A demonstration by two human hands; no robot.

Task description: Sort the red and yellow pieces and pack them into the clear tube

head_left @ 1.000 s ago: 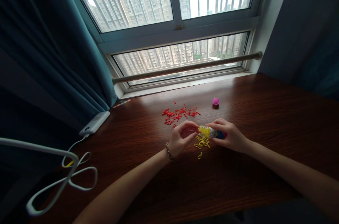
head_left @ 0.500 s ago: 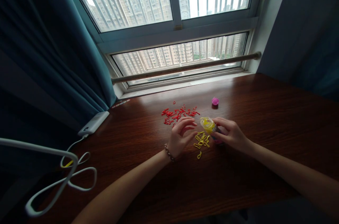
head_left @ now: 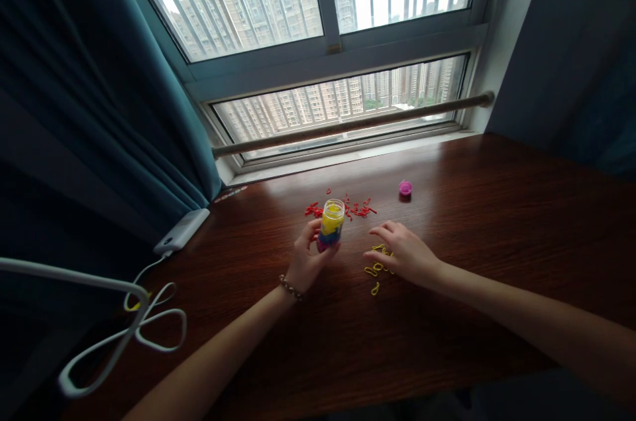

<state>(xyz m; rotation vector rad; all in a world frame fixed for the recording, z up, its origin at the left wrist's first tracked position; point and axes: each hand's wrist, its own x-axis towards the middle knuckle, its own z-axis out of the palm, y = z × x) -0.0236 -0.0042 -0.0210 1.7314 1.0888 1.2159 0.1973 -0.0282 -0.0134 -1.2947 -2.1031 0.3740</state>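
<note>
My left hand [head_left: 309, 256] is wrapped round a clear jar [head_left: 332, 222] without a lid, held upright. Layers of yellow, blue and pink show through its wall. Behind the jar lie scattered red paper clips or small rubber loops [head_left: 364, 210], partly hidden by it; I cannot tell which. To the right, my right hand [head_left: 405, 254] hovers with fingers apart over a small heap of yellow loops [head_left: 378, 266] of the same sort, covering some of them. One yellow loop [head_left: 375, 288] lies apart, nearer to me.
A pink cap [head_left: 405, 188] rests on the brown wooden table [head_left: 477, 209] towards the window. At the left stand a white power strip [head_left: 181, 231] and a looped white cable [head_left: 161, 331]. A blue curtain [head_left: 163, 109] hangs there, and a rail [head_left: 358, 124] crosses the window.
The jar has passed from my right hand to my left and moved left, now upright instead of tilted. My right hand has let go and come over the yellow loops.
</note>
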